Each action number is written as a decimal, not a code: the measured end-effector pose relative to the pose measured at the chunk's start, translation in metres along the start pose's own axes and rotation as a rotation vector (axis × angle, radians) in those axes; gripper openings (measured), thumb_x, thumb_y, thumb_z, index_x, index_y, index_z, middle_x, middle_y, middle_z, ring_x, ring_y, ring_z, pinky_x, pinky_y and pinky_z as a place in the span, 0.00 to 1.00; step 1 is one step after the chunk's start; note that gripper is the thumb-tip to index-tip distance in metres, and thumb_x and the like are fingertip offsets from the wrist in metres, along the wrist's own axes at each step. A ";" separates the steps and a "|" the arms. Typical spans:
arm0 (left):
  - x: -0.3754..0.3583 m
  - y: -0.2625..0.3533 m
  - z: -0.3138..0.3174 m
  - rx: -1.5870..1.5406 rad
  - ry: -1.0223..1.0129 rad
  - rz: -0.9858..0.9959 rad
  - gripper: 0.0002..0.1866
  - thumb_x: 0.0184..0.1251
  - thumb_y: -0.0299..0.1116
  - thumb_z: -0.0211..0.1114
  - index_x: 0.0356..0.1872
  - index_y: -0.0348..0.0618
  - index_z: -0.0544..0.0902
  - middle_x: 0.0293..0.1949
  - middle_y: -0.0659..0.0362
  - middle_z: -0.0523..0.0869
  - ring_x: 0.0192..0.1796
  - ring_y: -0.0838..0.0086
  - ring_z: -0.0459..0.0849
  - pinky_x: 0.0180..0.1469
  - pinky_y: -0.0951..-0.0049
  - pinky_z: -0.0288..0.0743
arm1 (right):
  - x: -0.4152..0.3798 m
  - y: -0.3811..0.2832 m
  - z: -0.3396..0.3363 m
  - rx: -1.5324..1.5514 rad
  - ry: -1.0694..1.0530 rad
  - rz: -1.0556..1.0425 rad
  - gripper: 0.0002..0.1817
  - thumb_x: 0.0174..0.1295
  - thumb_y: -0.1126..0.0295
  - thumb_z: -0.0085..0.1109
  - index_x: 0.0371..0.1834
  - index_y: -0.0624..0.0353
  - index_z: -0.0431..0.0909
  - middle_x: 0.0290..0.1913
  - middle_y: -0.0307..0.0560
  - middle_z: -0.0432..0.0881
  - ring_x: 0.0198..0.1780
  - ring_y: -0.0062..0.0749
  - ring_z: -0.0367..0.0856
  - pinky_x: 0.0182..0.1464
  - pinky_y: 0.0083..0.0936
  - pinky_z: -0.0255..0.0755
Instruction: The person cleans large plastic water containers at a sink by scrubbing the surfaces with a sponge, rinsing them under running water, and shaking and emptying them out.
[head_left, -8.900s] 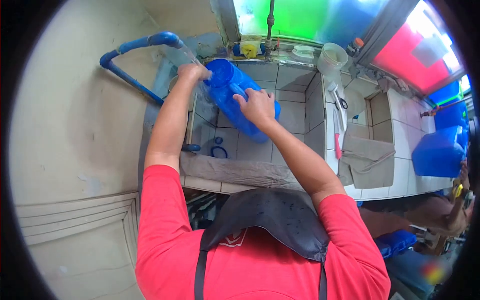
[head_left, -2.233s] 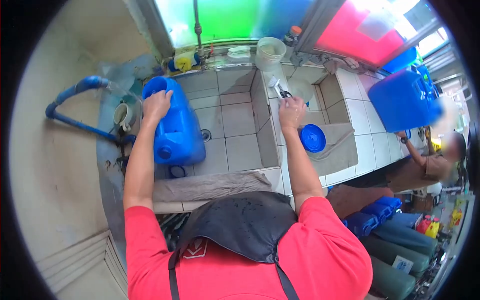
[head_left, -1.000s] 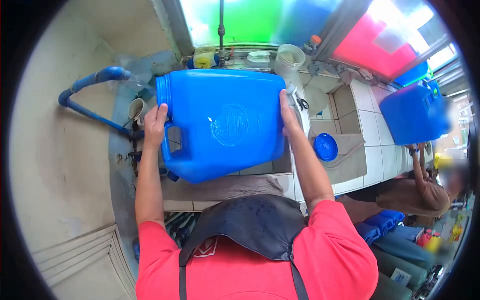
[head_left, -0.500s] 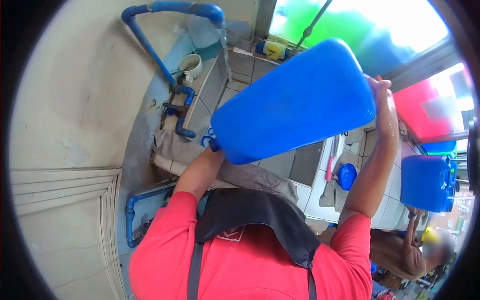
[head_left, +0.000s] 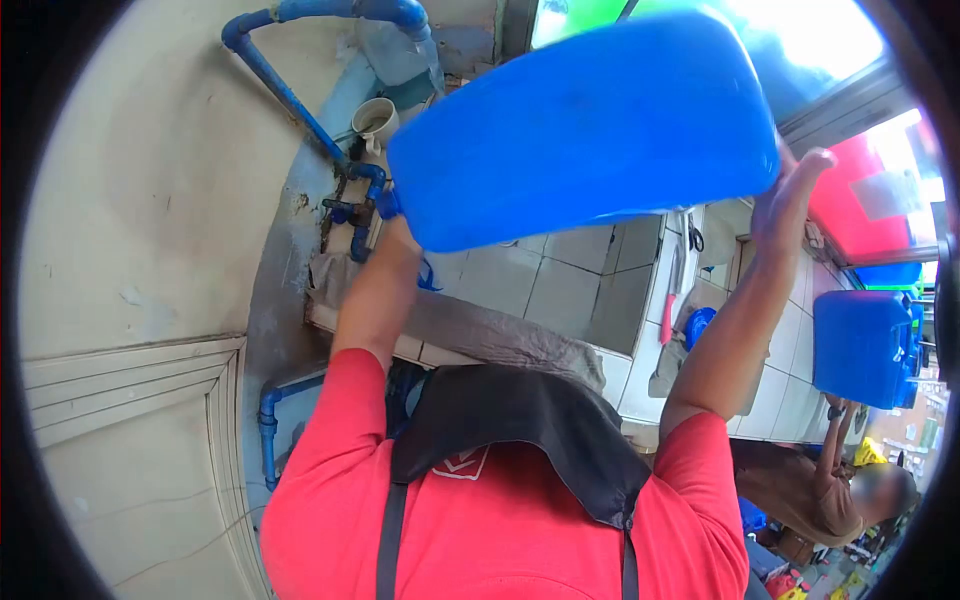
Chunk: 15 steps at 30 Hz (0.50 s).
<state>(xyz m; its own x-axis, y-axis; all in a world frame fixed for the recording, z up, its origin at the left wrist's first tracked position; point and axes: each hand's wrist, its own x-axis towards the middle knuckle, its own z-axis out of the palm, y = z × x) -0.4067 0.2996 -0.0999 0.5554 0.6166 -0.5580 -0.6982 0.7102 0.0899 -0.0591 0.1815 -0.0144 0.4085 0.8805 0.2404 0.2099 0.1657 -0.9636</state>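
A big blue jerrycan [head_left: 590, 130] is held up sideways over a white-tiled basin [head_left: 510, 290], its capped-looking neck toward the left. My left hand [head_left: 402, 236] is at the neck end; its fingers are mostly hidden by the can. At the can's right end my right hand [head_left: 795, 185] presses against the base, fingers partly out of sight behind it and the thumb side showing. Water runs from a blue pipe [head_left: 395, 12] behind the can's left end. A grey cloth [head_left: 490, 330] lies along the basin's front edge.
A white mug [head_left: 376, 120] stands on the left ledge beside blue pipe fittings. Right of the basin are a pink-handled tool [head_left: 668, 318], scissors [head_left: 695, 238] and a blue lid [head_left: 700, 325]. Another blue jerrycan [head_left: 862, 345] stands farther right, near another person [head_left: 800, 490].
Both hands have raised the jerrycan away from me, and its neck end has moved left and up. More of the basin floor shows below it.
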 end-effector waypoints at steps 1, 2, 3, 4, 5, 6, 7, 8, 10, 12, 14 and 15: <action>0.006 0.017 0.009 -0.037 0.013 -0.020 0.25 0.79 0.49 0.55 0.64 0.40 0.77 0.55 0.51 0.85 0.53 0.64 0.85 0.54 0.62 0.81 | -0.009 0.018 -0.005 0.040 0.012 0.080 0.64 0.60 0.17 0.17 0.75 0.70 0.61 0.70 0.56 0.72 0.73 0.42 0.66 0.74 0.38 0.57; 0.002 0.014 0.015 -0.073 0.025 -0.039 0.25 0.79 0.49 0.55 0.63 0.40 0.77 0.55 0.51 0.85 0.53 0.64 0.85 0.54 0.62 0.81 | -0.021 0.039 -0.007 0.081 0.025 0.159 0.64 0.60 0.17 0.18 0.77 0.69 0.58 0.72 0.56 0.69 0.74 0.43 0.65 0.75 0.37 0.57; 0.041 0.052 -0.024 -0.070 0.026 -0.039 0.25 0.79 0.49 0.55 0.63 0.40 0.77 0.55 0.51 0.85 0.53 0.64 0.85 0.54 0.62 0.81 | -0.035 0.062 -0.002 0.124 0.077 0.243 0.62 0.62 0.18 0.18 0.76 0.68 0.60 0.71 0.55 0.71 0.73 0.41 0.66 0.75 0.36 0.57; 0.093 0.084 -0.052 0.312 -0.234 -0.126 0.23 0.79 0.48 0.56 0.61 0.41 0.79 0.54 0.52 0.85 0.54 0.65 0.84 0.53 0.63 0.81 | -0.052 0.090 0.003 0.166 0.130 0.326 0.60 0.63 0.20 0.19 0.76 0.67 0.61 0.70 0.54 0.72 0.71 0.40 0.68 0.75 0.35 0.56; 0.154 0.147 -0.076 0.695 -0.494 -0.214 0.21 0.78 0.46 0.58 0.59 0.41 0.81 0.53 0.52 0.86 0.55 0.65 0.84 0.52 0.64 0.80 | -0.070 0.123 0.001 0.223 0.063 0.474 0.59 0.63 0.20 0.21 0.77 0.65 0.61 0.71 0.55 0.71 0.72 0.41 0.67 0.75 0.38 0.56; 0.169 0.153 -0.067 0.697 -0.497 -0.216 0.21 0.78 0.46 0.58 0.59 0.41 0.81 0.53 0.52 0.86 0.55 0.65 0.84 0.52 0.64 0.80 | -0.089 0.155 -0.001 0.279 -0.004 0.621 0.58 0.63 0.20 0.22 0.77 0.62 0.60 0.72 0.56 0.70 0.73 0.43 0.65 0.75 0.40 0.56; 0.179 0.155 -0.059 1.021 -0.373 0.090 0.20 0.77 0.47 0.59 0.55 0.40 0.83 0.51 0.53 0.86 0.54 0.66 0.84 0.51 0.65 0.80 | -0.107 0.182 0.002 0.304 -0.220 0.696 0.58 0.63 0.19 0.24 0.78 0.63 0.59 0.74 0.57 0.67 0.75 0.44 0.64 0.76 0.42 0.55; 0.186 0.153 -0.053 1.325 -0.231 0.410 0.20 0.76 0.48 0.60 0.50 0.39 0.85 0.49 0.55 0.87 0.52 0.67 0.84 0.49 0.67 0.80 | -0.126 0.216 0.015 0.335 -0.271 0.792 0.59 0.63 0.19 0.24 0.79 0.63 0.57 0.76 0.57 0.64 0.75 0.46 0.63 0.76 0.44 0.55; 0.175 0.118 -0.029 1.600 -0.282 0.698 0.21 0.76 0.49 0.60 0.47 0.38 0.84 0.46 0.57 0.88 0.49 0.68 0.85 0.48 0.67 0.79 | -0.155 0.231 0.045 0.211 -0.464 0.951 0.60 0.63 0.19 0.16 0.79 0.62 0.56 0.75 0.58 0.66 0.75 0.48 0.64 0.75 0.47 0.54; 0.165 0.076 -0.005 1.954 -0.440 0.929 0.21 0.76 0.50 0.58 0.45 0.39 0.84 0.42 0.56 0.89 0.45 0.66 0.86 0.48 0.64 0.79 | -0.166 0.241 0.062 -0.100 -0.442 1.152 0.53 0.69 0.25 0.24 0.75 0.64 0.64 0.72 0.59 0.70 0.73 0.46 0.67 0.73 0.44 0.58; 0.147 0.030 0.009 2.187 -0.601 0.945 0.18 0.76 0.48 0.57 0.46 0.43 0.84 0.41 0.52 0.88 0.44 0.59 0.86 0.48 0.59 0.79 | -0.148 0.212 0.075 -0.243 -0.356 0.852 0.48 0.71 0.29 0.31 0.73 0.66 0.67 0.71 0.60 0.72 0.73 0.45 0.68 0.72 0.41 0.60; 0.133 0.004 0.012 2.325 -0.649 1.048 0.15 0.76 0.45 0.57 0.45 0.44 0.84 0.40 0.50 0.87 0.43 0.55 0.86 0.47 0.57 0.79 | -0.138 0.202 0.084 -0.373 -0.268 0.549 0.44 0.74 0.34 0.39 0.70 0.68 0.70 0.69 0.61 0.74 0.72 0.44 0.69 0.71 0.39 0.62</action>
<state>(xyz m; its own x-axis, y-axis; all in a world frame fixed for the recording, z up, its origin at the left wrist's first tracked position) -0.3302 0.3882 -0.1642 0.8284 0.4763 0.2947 0.3070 -0.8262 0.4723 -0.1474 0.1307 -0.2525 0.3196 0.8801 -0.3511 0.3460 -0.4533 -0.8214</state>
